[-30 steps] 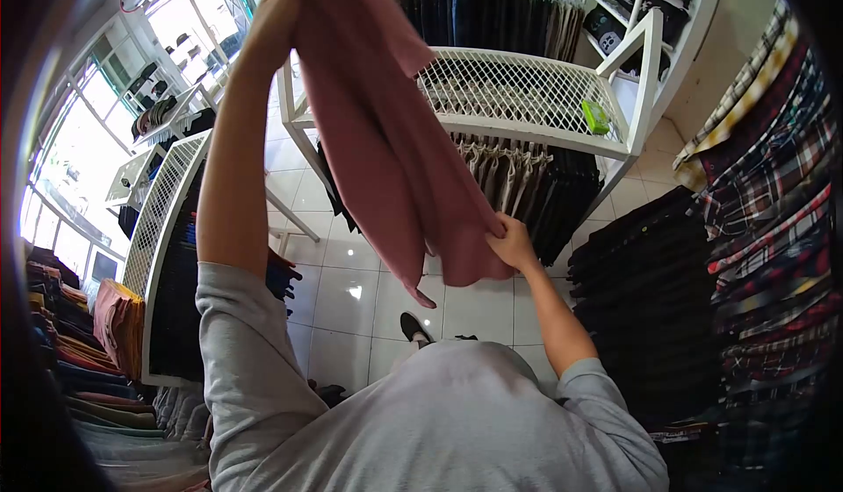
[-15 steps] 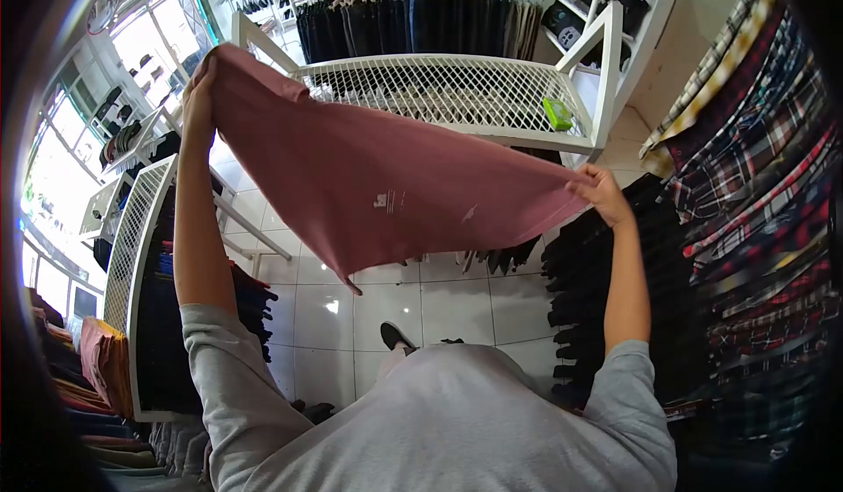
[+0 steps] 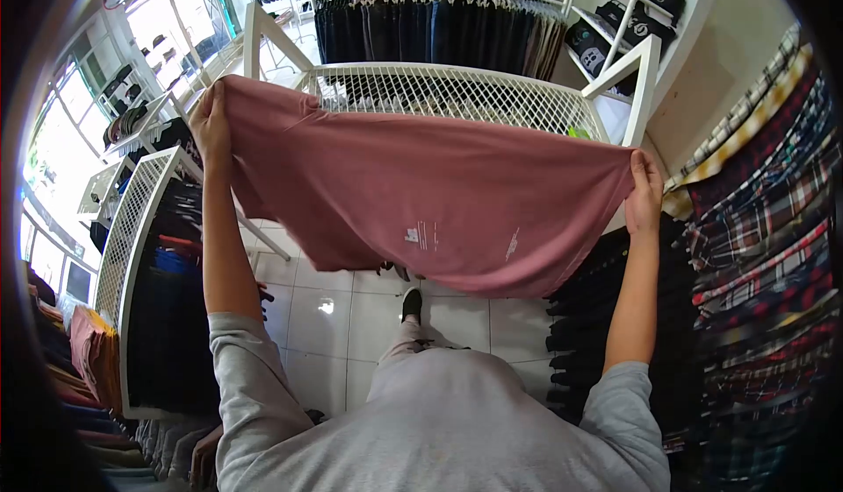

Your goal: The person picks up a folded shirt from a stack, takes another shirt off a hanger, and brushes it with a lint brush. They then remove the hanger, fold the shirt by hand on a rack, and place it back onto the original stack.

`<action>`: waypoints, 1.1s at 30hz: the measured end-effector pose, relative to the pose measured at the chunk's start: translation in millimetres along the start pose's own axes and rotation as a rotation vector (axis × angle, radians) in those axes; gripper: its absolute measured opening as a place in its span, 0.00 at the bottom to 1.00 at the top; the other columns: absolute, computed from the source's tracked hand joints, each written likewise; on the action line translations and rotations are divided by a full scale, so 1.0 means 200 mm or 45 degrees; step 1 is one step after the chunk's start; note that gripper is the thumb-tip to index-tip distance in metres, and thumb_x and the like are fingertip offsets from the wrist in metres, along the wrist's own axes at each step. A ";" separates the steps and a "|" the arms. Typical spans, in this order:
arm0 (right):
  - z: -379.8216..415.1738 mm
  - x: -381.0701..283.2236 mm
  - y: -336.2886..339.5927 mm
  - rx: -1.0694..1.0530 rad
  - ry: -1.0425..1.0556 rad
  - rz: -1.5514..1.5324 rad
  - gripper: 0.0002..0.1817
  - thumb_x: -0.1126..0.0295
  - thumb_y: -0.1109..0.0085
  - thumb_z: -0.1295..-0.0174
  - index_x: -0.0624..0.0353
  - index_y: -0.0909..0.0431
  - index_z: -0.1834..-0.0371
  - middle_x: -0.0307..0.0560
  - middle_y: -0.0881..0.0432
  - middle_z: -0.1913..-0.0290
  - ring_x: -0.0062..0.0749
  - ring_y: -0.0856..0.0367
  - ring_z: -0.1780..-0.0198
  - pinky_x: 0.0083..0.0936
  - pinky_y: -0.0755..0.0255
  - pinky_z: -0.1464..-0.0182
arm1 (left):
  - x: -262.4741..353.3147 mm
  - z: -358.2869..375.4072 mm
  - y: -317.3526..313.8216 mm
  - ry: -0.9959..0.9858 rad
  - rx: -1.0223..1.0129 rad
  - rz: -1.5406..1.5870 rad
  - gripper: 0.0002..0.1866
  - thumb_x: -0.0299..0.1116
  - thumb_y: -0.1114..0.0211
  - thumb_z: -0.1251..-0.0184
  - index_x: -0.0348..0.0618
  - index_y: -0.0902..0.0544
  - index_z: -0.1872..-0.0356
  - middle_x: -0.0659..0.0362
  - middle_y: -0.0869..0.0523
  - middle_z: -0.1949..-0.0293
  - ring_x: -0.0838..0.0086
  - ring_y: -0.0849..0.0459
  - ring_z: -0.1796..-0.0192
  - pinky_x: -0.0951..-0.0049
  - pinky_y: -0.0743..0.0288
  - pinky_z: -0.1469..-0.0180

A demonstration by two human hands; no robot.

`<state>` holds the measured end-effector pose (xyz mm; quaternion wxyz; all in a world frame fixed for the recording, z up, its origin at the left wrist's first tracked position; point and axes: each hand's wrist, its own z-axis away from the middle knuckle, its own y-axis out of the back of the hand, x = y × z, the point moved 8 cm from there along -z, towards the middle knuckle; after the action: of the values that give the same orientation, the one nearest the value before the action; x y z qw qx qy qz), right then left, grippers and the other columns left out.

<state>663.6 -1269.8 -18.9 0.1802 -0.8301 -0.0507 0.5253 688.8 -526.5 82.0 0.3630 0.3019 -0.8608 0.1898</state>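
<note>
A dusty-pink T-shirt (image 3: 439, 193) with small white prints is stretched sideways in the air between my hands. My left hand (image 3: 211, 127) grips its upper left end, near what looks like a sleeve. At the right, my right hand (image 3: 645, 189) pinches the other upper corner. Between the hands the top edge runs nearly straight, while the lower part hangs in loose folds. Behind the shirt is a white mesh-top rack (image 3: 457, 88), partly covered by the cloth. A bright green item (image 3: 578, 133) on the mesh is mostly hidden.
Dark trousers (image 3: 421, 31) hang on a rail at the back. Plaid shirts (image 3: 764, 202) hang along the right, beside black garments (image 3: 606, 316). A second mesh rack (image 3: 140, 220) with clothes stands at the left. Caps (image 3: 659, 0) sit on shelves. Below is a tiled floor (image 3: 320, 316).
My right hand has moved slightly right and up, and my left hand a little down and right. The shirt is spread wider and more level. One foot has stepped forward.
</note>
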 end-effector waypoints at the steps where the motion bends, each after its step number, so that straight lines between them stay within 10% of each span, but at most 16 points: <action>1: -0.01 -0.06 -0.04 0.082 0.168 0.188 0.11 0.63 0.38 0.23 0.59 0.17 0.50 0.36 0.15 0.52 0.18 0.21 0.49 0.19 0.30 0.42 | 0.02 -0.01 -0.02 -0.109 0.068 -0.046 0.17 0.38 0.33 0.21 0.33 0.11 0.45 0.56 0.07 0.52 0.79 0.13 0.51 0.78 0.22 0.45; 10: -0.41 -0.25 -0.25 0.519 0.775 0.693 0.14 0.63 0.42 0.20 0.66 0.18 0.54 0.37 0.17 0.58 0.18 0.23 0.56 0.18 0.28 0.49 | 0.28 -0.41 -0.42 -0.661 0.336 -0.366 0.15 0.40 0.36 0.20 0.44 0.10 0.43 0.55 0.07 0.48 0.73 0.09 0.45 0.74 0.20 0.41; 15: -1.04 -0.20 -0.43 0.472 0.627 0.833 0.14 0.62 0.40 0.22 0.65 0.16 0.53 0.36 0.15 0.58 0.17 0.23 0.56 0.20 0.28 0.48 | 0.09 -0.96 -0.89 -0.759 0.152 -0.640 0.19 0.47 0.42 0.20 0.51 0.11 0.41 0.53 0.08 0.47 0.60 0.10 0.43 0.67 0.21 0.39; 25: -1.95 1.05 -0.22 0.423 0.126 1.308 0.19 0.55 0.35 0.29 0.63 0.15 0.58 0.45 0.12 0.65 0.30 0.17 0.62 0.31 0.24 0.54 | -1.66 -1.22 -1.91 0.006 -0.561 -0.625 0.21 0.49 0.38 0.24 0.42 0.10 0.52 0.40 0.10 0.59 0.50 0.10 0.52 0.56 0.20 0.48; 28: -1.86 1.47 -0.04 0.411 -0.102 1.509 0.19 0.54 0.36 0.30 0.62 0.16 0.57 0.56 0.11 0.60 0.48 0.13 0.57 0.37 0.23 0.52 | -1.97 -0.90 -1.99 0.095 -0.615 -0.512 0.19 0.46 0.38 0.23 0.40 0.10 0.51 0.44 0.09 0.61 0.57 0.08 0.54 0.62 0.20 0.50; 33: -1.80 1.47 -0.17 0.380 0.038 1.597 0.18 0.57 0.36 0.29 0.65 0.17 0.58 0.55 0.12 0.63 0.43 0.15 0.62 0.34 0.25 0.55 | -2.23 -0.74 -2.00 0.357 -0.731 -0.585 0.21 0.46 0.38 0.23 0.38 0.11 0.48 0.41 0.09 0.55 0.55 0.09 0.49 0.64 0.20 0.45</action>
<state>1118.0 -1247.0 -119.4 -0.0468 -0.6754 0.5202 0.5206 1274.4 -574.5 -106.7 0.5798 0.3440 -0.7310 -0.1053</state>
